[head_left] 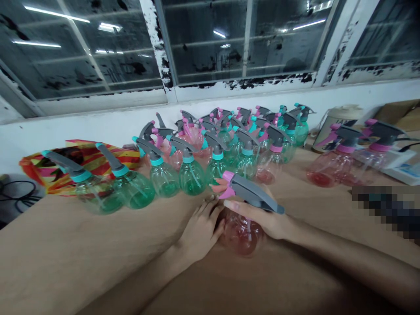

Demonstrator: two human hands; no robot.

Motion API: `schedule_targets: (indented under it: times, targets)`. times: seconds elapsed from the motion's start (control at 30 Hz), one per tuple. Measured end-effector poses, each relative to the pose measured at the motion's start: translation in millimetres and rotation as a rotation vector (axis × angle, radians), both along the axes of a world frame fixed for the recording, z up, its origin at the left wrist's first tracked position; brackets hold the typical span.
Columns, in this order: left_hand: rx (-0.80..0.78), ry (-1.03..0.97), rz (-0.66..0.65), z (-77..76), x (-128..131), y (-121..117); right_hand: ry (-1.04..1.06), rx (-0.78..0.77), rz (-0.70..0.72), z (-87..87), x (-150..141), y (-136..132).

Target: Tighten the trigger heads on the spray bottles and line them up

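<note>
In front of me a clear pink spray bottle (244,236) with a grey and pink trigger head stands on the table. My right hand (271,218) is closed around its neck, below the head, with the thumb on the near side and fingertips showing beyond the nozzle. To the left of the bottle lies my left hand (204,225), its fingers stretched out toward the back and its thumb against or very near the bottle's side. Behind both hands is a row of green spray bottles (192,179) with grey and turquoise heads.
Many more pink and green bottles crowd toward the wall. Two pink spray bottles (343,164) stand at the right, near a whitish container (337,124) and a white tray (405,168). A striped orange plastic bag (126,157) lies at the left. Black cables (19,194) hang beyond the table's left edge.
</note>
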State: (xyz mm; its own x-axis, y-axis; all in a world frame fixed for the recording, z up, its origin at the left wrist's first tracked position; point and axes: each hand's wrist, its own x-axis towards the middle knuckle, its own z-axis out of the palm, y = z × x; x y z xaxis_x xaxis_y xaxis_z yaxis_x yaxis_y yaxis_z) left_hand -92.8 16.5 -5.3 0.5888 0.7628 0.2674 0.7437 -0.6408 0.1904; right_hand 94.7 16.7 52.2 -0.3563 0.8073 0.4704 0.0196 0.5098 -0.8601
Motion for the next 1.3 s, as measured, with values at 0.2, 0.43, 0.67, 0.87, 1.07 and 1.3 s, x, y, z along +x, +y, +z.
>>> schedule_targets:
  times: [0.2, 0.43, 0.67, 0.87, 1.07, 1.3]
  targets:
    - [0.014, 0.035, 0.01, 1.3, 0.6, 0.2, -0.057, 0.087, -0.095, -1.1, 0.1, -1.6]
    - [-0.01, 0.023, 0.012, -0.6, 0.9, 0.4, -0.047, 0.08, -0.08, 0.1, 0.8, -0.3]
    - [0.022, 0.037, 0.021, -2.2, 0.5, 0.4, -0.057, 0.067, -0.086, 0.5, 0.9, -2.1]
    - [0.032, 0.052, 0.014, -3.4, -0.5, 1.2, -0.024, 0.084, -0.069, 2.2, -0.7, -1.0]
    - [0.021, 0.042, 0.005, -2.8, -0.9, 1.4, -0.037, 0.094, -0.074, 2.4, -1.2, -0.3]
    - [-0.018, 0.035, 0.001, -1.3, -1.2, 1.7, 0.02, 0.063, 0.001, 7.6, -2.6, -0.2]
